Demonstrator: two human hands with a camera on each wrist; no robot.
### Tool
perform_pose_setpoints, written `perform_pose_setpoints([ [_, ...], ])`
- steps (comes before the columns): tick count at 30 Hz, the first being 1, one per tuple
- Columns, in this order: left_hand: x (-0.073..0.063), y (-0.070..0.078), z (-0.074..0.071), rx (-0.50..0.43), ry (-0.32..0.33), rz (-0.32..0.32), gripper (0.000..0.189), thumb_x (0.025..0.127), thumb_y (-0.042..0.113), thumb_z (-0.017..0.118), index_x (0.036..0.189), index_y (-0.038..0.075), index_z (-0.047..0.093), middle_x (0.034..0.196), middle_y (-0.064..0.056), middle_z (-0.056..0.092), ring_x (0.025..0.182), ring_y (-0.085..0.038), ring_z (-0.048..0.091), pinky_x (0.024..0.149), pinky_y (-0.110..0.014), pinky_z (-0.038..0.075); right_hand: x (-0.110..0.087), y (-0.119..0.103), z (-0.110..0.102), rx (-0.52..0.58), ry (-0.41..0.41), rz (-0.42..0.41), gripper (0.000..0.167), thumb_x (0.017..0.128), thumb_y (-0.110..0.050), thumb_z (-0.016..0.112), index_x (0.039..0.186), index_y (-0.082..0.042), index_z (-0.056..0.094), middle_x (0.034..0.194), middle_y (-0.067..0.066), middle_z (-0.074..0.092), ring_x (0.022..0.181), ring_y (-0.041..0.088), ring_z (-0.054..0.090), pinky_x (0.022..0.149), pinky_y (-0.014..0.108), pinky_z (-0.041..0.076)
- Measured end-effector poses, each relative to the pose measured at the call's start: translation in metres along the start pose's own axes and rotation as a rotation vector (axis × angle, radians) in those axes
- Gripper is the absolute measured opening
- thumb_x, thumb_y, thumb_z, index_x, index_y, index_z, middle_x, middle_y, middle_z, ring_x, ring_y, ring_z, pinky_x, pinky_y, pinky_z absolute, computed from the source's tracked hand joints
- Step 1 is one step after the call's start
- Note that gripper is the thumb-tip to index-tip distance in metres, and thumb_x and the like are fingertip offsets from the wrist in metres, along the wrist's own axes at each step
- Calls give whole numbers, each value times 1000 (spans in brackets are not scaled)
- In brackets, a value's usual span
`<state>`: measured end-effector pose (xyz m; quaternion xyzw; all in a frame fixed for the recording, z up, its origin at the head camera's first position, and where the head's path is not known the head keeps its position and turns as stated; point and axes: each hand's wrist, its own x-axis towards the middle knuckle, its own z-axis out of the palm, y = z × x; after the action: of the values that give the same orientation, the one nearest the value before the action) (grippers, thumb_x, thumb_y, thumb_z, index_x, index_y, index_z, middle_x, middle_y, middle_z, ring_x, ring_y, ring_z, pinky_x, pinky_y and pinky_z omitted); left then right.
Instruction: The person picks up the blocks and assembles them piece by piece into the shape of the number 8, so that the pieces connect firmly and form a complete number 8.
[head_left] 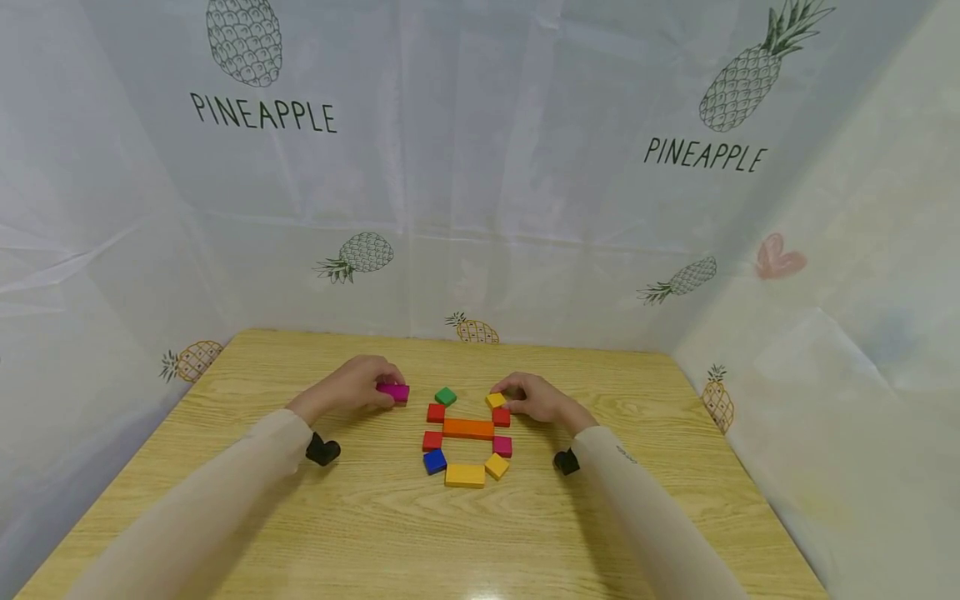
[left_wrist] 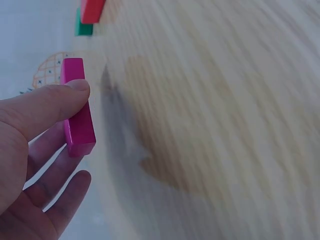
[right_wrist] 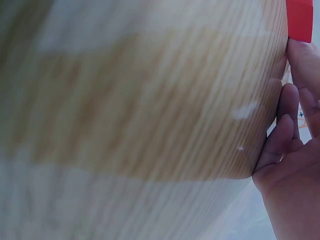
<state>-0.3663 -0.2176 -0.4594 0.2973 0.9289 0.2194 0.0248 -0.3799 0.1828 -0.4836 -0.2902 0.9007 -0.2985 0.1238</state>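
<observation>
My left hand [head_left: 356, 385] pinches a magenta block [left_wrist: 79, 122] between thumb and fingers, lifted over the table left of the arrangement. Toward the upper right of the ring of coloured blocks, my right hand [head_left: 538, 398] holds a small yellow block [head_left: 496, 401] at its fingertips. Its thumb is by a red block [head_left: 501, 417] just below, which also appears at the top corner of the right wrist view; the yellow block is hidden there. A green block [head_left: 446, 396] lies across from the yellow one, near another red block [head_left: 436, 413].
An orange bar [head_left: 468, 429] crosses the ring. Lower down lie a third red block [head_left: 432, 442], a pink block [head_left: 502, 447], a blue block [head_left: 434, 462], a yellow-orange block [head_left: 497, 466] and a longer yellow block [head_left: 465, 476]. A pineapple-printed curtain [head_left: 480, 183] borders the wooden table [head_left: 360, 533].
</observation>
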Motion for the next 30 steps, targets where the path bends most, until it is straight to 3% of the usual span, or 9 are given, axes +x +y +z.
perform_pose_setpoints([
  [15,40,53,4,-34,0,48,23,92,15,84,115,15,78,102,2,69,92,-17,62,87,-38,55,1,1,0,-5,1,-7,34,106,-12,66,139,-15,68,135,6,64,99,16,55,97,39,51],
  [22,62,68,12,-8,-20,43,23,93,20,84,115,18,78,106,4,70,94,-14,62,88,-35,56,2,0,-1,10,-2,4,33,106,-13,66,139,-15,68,136,6,64,111,16,59,106,46,51],
  [30,85,82,22,-39,-41,39,21,92,21,86,111,19,79,104,5,73,95,-16,63,92,-37,56,2,3,0,17,-2,0,33,106,-11,66,138,-16,69,136,6,64,114,19,60,108,47,50],
])
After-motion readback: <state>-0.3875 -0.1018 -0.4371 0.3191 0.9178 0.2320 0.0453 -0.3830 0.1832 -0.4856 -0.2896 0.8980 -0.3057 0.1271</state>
